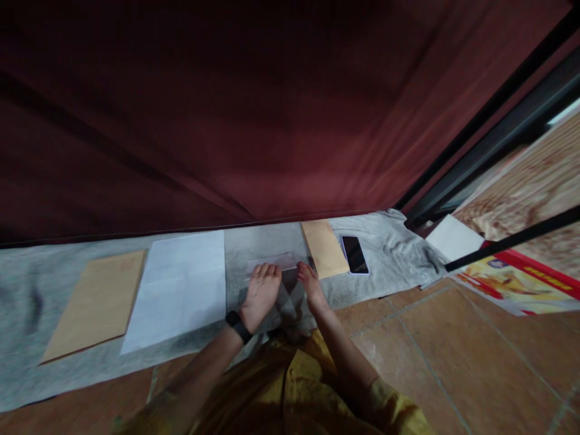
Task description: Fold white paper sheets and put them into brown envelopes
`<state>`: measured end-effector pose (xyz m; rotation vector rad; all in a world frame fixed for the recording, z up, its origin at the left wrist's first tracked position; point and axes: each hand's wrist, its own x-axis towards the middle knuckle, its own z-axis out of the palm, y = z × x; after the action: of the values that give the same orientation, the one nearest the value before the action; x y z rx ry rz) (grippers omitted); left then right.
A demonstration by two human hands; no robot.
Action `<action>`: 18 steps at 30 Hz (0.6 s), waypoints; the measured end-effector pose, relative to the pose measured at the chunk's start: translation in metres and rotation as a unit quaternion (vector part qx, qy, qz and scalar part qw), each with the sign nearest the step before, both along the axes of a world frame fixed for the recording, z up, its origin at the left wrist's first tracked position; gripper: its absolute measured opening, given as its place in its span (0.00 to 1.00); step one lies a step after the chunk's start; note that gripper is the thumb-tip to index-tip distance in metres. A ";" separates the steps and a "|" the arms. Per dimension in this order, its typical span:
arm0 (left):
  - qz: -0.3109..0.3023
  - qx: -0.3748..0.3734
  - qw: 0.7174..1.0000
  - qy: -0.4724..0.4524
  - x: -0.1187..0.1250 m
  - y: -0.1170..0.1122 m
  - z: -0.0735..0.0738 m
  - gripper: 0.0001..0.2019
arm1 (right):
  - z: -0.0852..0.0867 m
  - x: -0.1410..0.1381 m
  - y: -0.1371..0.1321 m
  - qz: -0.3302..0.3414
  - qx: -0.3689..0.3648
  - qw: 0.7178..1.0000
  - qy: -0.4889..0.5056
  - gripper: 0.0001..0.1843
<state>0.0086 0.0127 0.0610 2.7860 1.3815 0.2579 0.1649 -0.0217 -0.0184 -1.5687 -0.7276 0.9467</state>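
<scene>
A thin pale sheet (284,261), perhaps folded paper, lies low over the grey cloth (254,238) between my hands. My left hand (263,289), with a dark band at the wrist, has its fingers together over the sheet's left part. At its right end, my right hand (309,283) pinches the edge between thumb and fingers. Just right of that hand is a small tan envelope (325,248). Left of my left hand lies a large white sheet of paper (179,284). My palms and the sheet's underside are hidden.
A phone (355,255) lies right of the small envelope. A larger brown envelope (97,299) is at the far left. Behind the cloth hangs a dark red curtain (254,133). Dark metal bars, a white card (454,237) and a colourful box (521,281) stand on the right.
</scene>
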 end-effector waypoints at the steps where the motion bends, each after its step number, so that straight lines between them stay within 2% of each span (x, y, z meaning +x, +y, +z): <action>1: 0.030 0.003 0.999 -0.040 -0.003 0.003 0.005 0.15 | 0.002 -0.002 -0.003 -0.008 -0.002 0.997 0.070 0.22; 2: 0.069 -0.003 0.991 -0.110 -0.004 0.004 0.008 0.15 | 0.004 -0.005 -0.006 -0.013 -0.007 0.989 0.144 0.21; 3: 0.112 -0.027 0.971 -0.210 -0.006 0.005 0.010 0.14 | 0.006 -0.011 -0.009 -0.012 -0.012 0.978 0.209 0.20; 4: 0.151 -0.067 0.929 -0.331 -0.006 0.004 0.011 0.13 | 0.009 -0.017 -0.011 -0.004 -0.019 0.966 0.257 0.18; 5: 0.182 -0.119 0.865 -0.452 -0.005 0.002 0.009 0.13 | 0.012 -0.025 -0.014 0.007 -0.022 0.960 0.280 0.18; 6: 0.202 -0.174 0.789 -0.554 -0.003 -0.001 0.006 0.13 | 0.014 -0.032 -0.015 0.021 -0.024 0.955 0.296 0.18; 7: 0.217 -0.223 0.719 -0.622 -0.002 -0.005 0.001 0.14 | 0.017 -0.039 -0.017 0.035 -0.023 0.951 0.307 0.19; 8: 0.234 -0.261 0.661 -0.663 0.000 -0.008 -0.004 0.16 | 0.020 -0.045 -0.017 0.049 -0.018 0.948 0.315 0.20; 9: 0.253 -0.287 0.621 -0.684 0.001 -0.012 -0.009 0.17 | 0.022 -0.048 -0.018 0.057 -0.010 0.945 0.321 0.22; 10: 0.273 -0.302 0.597 -0.691 0.001 -0.014 -0.015 0.17 | 0.024 -0.050 -0.019 0.057 -0.003 0.946 0.320 0.23; 12: 0.301 -0.316 0.578 -0.690 -0.003 -0.017 -0.025 0.18 | 0.025 -0.048 -0.019 0.046 0.005 0.957 0.287 0.23; 15: 0.316 -0.311 0.572 -0.690 -0.018 -0.015 -0.034 0.21 | 0.024 -0.036 -0.019 0.051 -0.008 0.981 0.189 0.20; 17: 0.322 -0.299 0.590 -0.677 -0.032 -0.012 -0.037 0.22 | 0.021 -0.027 -0.018 0.075 -0.017 0.988 0.137 0.17; 18: 0.321 -0.301 0.612 -0.657 -0.038 -0.010 -0.038 0.23 | 0.019 -0.023 -0.017 0.083 -0.021 0.990 0.114 0.16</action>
<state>-0.0293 0.0028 0.0232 0.8246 1.3674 1.2068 0.1415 -0.0383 0.0002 -1.4229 -0.6869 1.2499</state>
